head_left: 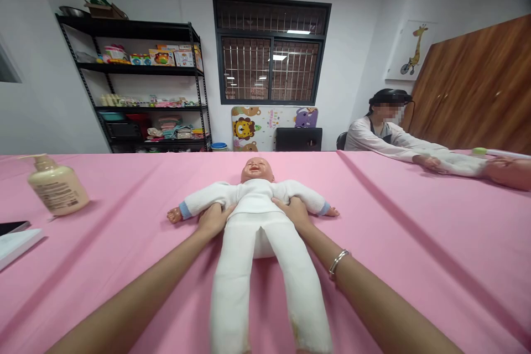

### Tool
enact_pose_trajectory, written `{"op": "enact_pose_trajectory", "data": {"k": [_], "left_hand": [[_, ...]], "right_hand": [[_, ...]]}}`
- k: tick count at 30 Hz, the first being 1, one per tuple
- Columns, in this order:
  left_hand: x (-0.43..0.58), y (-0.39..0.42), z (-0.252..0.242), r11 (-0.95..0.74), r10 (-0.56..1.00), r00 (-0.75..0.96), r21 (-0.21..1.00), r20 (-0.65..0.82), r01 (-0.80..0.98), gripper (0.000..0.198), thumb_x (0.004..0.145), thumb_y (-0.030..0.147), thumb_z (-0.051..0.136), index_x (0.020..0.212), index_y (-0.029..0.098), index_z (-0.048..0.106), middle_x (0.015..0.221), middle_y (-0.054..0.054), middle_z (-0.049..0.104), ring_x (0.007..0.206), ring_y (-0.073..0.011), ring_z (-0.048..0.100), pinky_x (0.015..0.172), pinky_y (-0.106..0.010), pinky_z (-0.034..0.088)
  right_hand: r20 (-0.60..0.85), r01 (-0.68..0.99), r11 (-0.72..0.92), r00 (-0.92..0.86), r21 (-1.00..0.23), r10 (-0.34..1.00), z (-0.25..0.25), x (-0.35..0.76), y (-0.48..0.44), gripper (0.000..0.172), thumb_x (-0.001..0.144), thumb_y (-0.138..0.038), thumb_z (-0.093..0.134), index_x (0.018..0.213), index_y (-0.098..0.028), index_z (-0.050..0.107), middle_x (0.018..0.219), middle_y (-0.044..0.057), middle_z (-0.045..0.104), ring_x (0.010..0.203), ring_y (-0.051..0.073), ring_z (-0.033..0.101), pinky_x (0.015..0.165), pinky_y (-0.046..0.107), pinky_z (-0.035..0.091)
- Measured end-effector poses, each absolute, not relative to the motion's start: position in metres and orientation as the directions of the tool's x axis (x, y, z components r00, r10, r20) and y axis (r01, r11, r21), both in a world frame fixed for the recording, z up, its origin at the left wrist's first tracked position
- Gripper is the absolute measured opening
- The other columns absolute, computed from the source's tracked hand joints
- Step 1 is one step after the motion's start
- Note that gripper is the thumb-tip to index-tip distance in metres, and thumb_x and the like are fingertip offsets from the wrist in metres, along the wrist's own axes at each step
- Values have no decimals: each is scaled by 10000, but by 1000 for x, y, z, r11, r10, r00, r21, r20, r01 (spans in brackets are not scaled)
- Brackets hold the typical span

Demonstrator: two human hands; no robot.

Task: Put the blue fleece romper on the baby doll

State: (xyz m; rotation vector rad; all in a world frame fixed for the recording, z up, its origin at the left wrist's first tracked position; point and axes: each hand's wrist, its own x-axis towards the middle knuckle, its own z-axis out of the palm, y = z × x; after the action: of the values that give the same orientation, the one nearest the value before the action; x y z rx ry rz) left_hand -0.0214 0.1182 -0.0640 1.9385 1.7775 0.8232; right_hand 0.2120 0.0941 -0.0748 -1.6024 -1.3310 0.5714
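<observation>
White-dressed doll lies straight out in front of us

Our doll is face up on the pink surface, right in the middle, between our two arms. Its long way runs from us to the far side. The head is at the far end, and the legs come back to us until the bottom edge of the view cuts them off. Its arms stick out wide, one to each side.

Our left hand is at one side of its body, and our right hand is at the other. From the left hand, the chest is just to the right. From the right hand, it is just to the left. We see neither hand as much nearer, since both touch the doll below its arms. We think what matters most is this: the hands sit about level with each other, across its long way, and closer to its head than to its feet.

Each hand is bent round a side, about as wide as the body asks for. The right thumb lies on the front of the chest, and the left thumb rests at its edge. The other fingers are mostly hidden, so we cannot tell how hard they press or how far under the back they go. We see nothing else in either hand. A pump bottle stands well apart, off to the left.
</observation>
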Motion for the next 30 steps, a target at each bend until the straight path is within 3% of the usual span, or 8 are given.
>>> {"op": "enact_pose_trajectory", "data": {"k": [5, 9, 13, 17, 20, 23, 26, 30], "left_hand": [[-15, 141, -61, -68, 987, -9, 464, 161, 883, 456, 791, 600, 368, 622, 192, 482, 757, -150, 662, 718, -294, 611, 592, -328, 388], [-14, 156, -63, -43, 969, -95, 530, 229, 847, 449, 796, 584, 375, 669, 182, 529, 819, -150, 665, 747, -287, 605, 595, -322, 377], [-20, 161, -63, -46, 941, -172, 614, 292, 788, 427, 778, 558, 432, 583, 196, 545, 702, -75, 657, 704, -252, 588, 611, -308, 362], [-22, 156, -63, -18, 908, -259, 650, 328, 760, 417, 763, 546, 466, 529, 201, 477, 584, -25, 598, 617, -210, 545, 601, -299, 348], [-20, 151, -64, -201, 907, -141, 701, 398, 684, 386, 795, 529, 431, 604, 195, 462, 627, -13, 579, 634, -183, 530, 616, -283, 373], [-21, 143, -62, -300, 950, 97, 778, 297, 551, 432, 784, 595, 422, 691, 180, 496, 724, -22, 595, 714, -190, 539, 662, -285, 411], [-25, 130, -56, -295, 945, 261, 852, 195, 433, 482, 735, 629, 492, 795, 152, 533, 867, -57, 609, 845, -222, 548, 736, -302, 434], [-30, 115, -55, -331, 904, 369, 901, 217, 281, 502, 714, 512, 616, 1031, 135, 518, 1128, -100, 562, 1050, -242, 512, 844, -307, 432]], "right_hand": [[252, 675, -37, 326, -737, 911, -80, 212, 132, 493, 736, -561, 518, 831, -96, 648, 860, 206, 669, 835, 291, 618, 670, 316, 435], [303, 761, -62, 330, -646, 894, -81, 218, 152, 507, 774, -573, 451, 768, -106, 647, 859, 222, 663, 833, 298, 611, 685, 330, 414], [359, 705, -31, 398, -708, 844, -84, 226, 155, 455, 771, -556, 452, 653, -149, 618, 762, 141, 672, 727, 253, 601, 651, 318, 403], [374, 573, 60, 449, -818, 812, -89, 230, 149, 344, 733, -472, 511, 687, -145, 605, 759, 104, 667, 732, 224, 590, 685, 311, 416], [333, 437, 146, 390, -888, 858, -93, 230, 143, 253, 704, -371, 539, 747, -128, 595, 755, 97, 662, 717, 208, 596, 684, 306, 438], [306, 391, 189, 263, -901, 915, -93, 229, 131, 167, 668, -241, 537, 759, -119, 607, 751, 85, 667, 723, 202, 610, 686, 302, 457], [281, 278, 235, 140, -931, 949, -91, 229, 113, 276, 621, -151, 539, 886, -114, 605, 894, 93, 673, 840, 197, 619, 743, 294, 477], [297, 177, 280, 78, -944, 952, -90, 231, 97, 432, 622, -170, 587, 1050, -125, 549, 1042, 109, 624, 959, 203, 583, 827, 329, 470]]}}
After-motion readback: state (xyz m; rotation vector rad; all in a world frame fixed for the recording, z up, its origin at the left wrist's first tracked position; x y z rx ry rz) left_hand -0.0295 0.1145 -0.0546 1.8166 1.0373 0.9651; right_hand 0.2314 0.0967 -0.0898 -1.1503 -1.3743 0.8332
